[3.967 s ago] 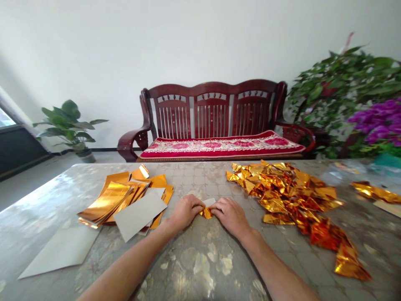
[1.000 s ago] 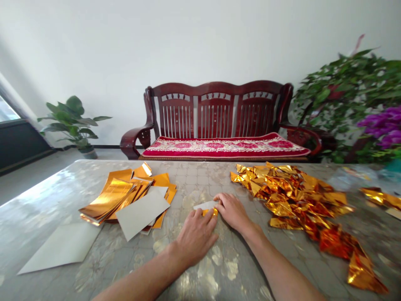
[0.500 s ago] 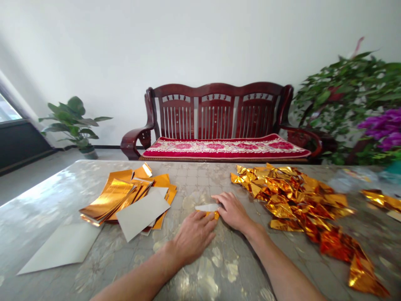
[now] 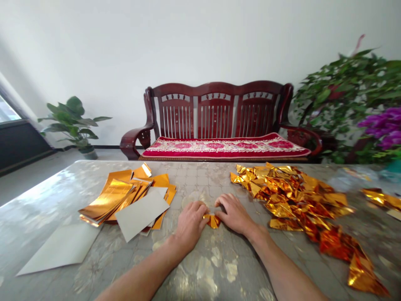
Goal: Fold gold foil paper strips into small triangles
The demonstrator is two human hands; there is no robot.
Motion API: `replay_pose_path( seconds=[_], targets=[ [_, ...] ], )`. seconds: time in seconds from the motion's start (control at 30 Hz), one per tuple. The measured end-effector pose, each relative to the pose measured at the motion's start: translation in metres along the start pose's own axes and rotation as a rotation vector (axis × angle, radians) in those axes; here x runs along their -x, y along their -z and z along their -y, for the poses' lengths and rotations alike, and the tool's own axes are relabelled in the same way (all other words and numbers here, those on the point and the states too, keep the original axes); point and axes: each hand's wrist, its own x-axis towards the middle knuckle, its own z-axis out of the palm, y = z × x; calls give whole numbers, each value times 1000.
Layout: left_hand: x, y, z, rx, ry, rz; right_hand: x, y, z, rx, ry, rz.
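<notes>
A small folded gold foil paper [image 4: 213, 221] sits between my two hands, low over the middle of the table. My left hand [image 4: 191, 221] grips its left end, fingers bent together. At the right end, my right hand [image 4: 233, 214] pinches it between thumb and curled fingers. A strip of its pale side shows at the top. Left of my hands lies a loose stack of flat gold sheets [image 4: 108, 200], with a white-backed sheet [image 4: 142, 213] on top. Many folded gold foil pieces [image 4: 291, 196] form a heap to the right.
Another pale sheet [image 4: 62, 248] lies at the table's left. Clear plastic wrapping [image 4: 354, 177] and more foil [image 4: 380, 198] are at the right edge of the patterned table [image 4: 175, 276]. Behind stand a wooden bench [image 4: 219, 113] and potted plants [image 4: 73, 121].
My left hand has shifted up a little and its fingers have drawn in around the paper's left end. Less of the pale side shows, and more gold faces me.
</notes>
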Motion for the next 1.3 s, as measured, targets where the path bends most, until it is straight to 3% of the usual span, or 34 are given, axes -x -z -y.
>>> replay_pose_path(
  seconds=[0.37,0.7,1.0,1.3],
  targets=[
    [-18,6,16,104,161,50,1,-1,-5,-9,27,22],
    [-16,4,18,159,186,22,4,0,-5,22,57,-15],
    [-9,5,13,81,120,-22,9,3,-6,79,99,-17],
    [0,10,8,-213,9,55,12,5,-3,101,169,-25]
  ],
)
